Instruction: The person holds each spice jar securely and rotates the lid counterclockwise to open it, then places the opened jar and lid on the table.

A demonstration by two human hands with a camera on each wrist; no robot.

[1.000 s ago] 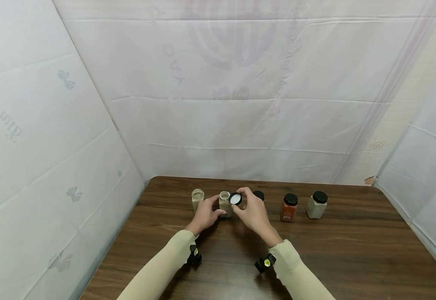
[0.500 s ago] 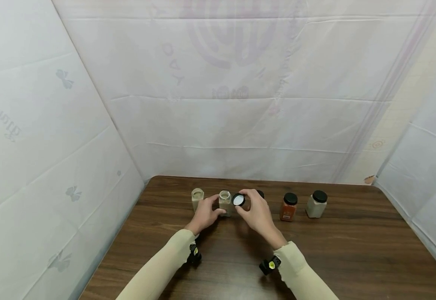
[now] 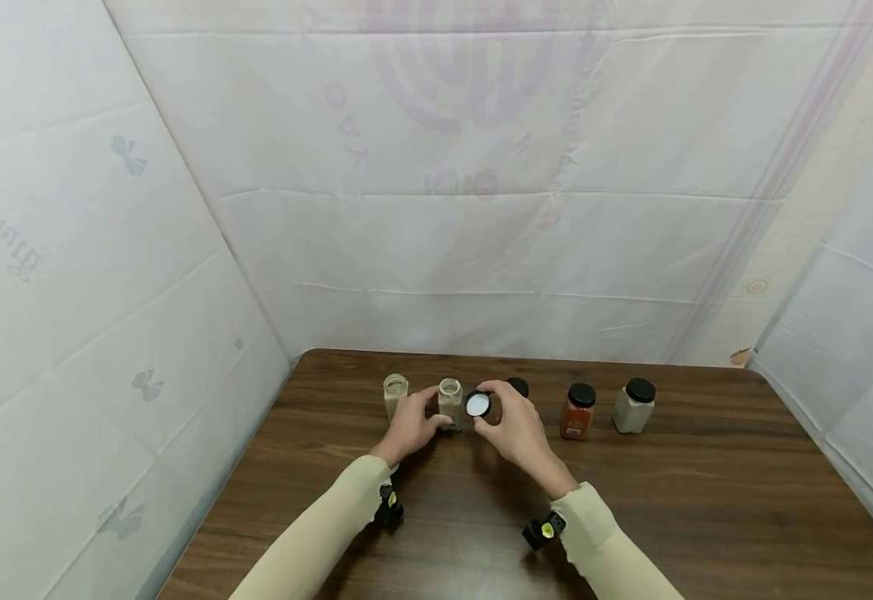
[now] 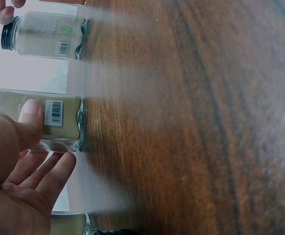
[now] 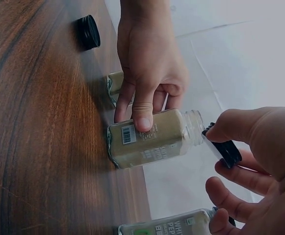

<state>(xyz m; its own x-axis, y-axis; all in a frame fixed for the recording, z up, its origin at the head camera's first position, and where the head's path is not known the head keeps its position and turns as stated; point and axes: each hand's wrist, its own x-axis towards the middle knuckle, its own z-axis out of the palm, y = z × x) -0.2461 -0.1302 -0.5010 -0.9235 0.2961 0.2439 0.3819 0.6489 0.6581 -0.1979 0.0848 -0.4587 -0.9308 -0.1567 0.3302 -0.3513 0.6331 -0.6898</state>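
Note:
A glass spice jar [image 3: 449,402] of beige powder stands upright on the table with its mouth uncovered. My left hand [image 3: 409,428] grips it from the left, thumb on the labelled face [image 4: 54,112] and fingers around the far side. Just right of the mouth, my right hand [image 3: 517,428] pinches a black screw lid [image 3: 477,405] between thumb and fingers. The lid is tilted, its white inside turned toward the head camera. In the right wrist view, the lid [image 5: 224,152] is close to the jar's threaded neck [image 5: 195,128].
Left of my left hand stands another uncovered jar [image 3: 395,392]. A loose black lid [image 5: 88,33] lies on the wooden table [image 3: 676,517]. To the right stand a black-capped jar [image 3: 518,387] partly behind my right hand, a red-orange spice jar [image 3: 577,417] and a pale one [image 3: 634,410].
My right hand has shifted slightly right with the lid, widening the gap to the jar mouth, mostly in the first half second. The left hand and the jar have stayed put.

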